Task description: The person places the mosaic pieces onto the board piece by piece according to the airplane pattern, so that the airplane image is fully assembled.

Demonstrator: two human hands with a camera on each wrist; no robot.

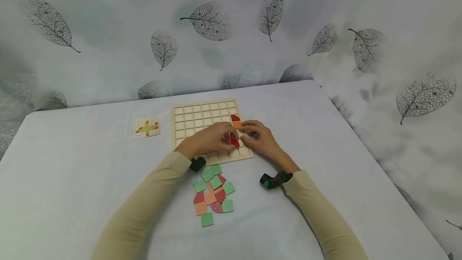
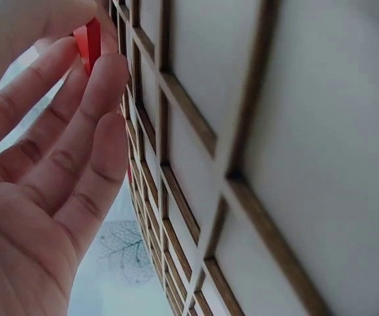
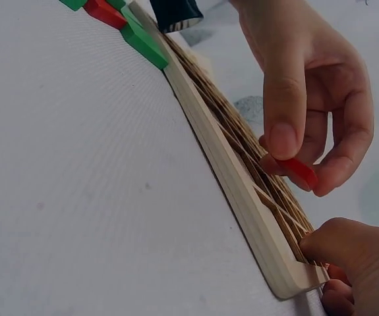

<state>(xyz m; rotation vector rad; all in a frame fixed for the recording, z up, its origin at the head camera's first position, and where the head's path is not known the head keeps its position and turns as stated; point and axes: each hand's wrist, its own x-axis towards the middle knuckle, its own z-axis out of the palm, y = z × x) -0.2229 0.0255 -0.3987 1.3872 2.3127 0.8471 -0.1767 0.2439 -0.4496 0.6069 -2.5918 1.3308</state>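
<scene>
My left hand [image 1: 214, 136] is over the lower right of a wooden grid board [image 1: 189, 117]. It pinches a red quarter-circle tile [image 3: 300, 172] between thumb and fingertips; in the left wrist view the tile [image 2: 90, 47] shows its thin edge. Along the board's right side, my right hand [image 1: 262, 139] holds the rim, its thumb [image 3: 331, 243] on top and other fingers curled at the outer side. In the right column, another red quarter-circle tile [image 1: 235, 118] lies just above an orange square tile [image 1: 236, 124].
Green, orange and red tiles [image 1: 207, 219] lie in a loose, overlapping pile in front of the board. A small pattern card [image 1: 146, 127] with a coloured figure on a grid is left of it. All rests on a white-covered table [image 1: 79, 179] before a leaf-print cloth [image 1: 122, 43].
</scene>
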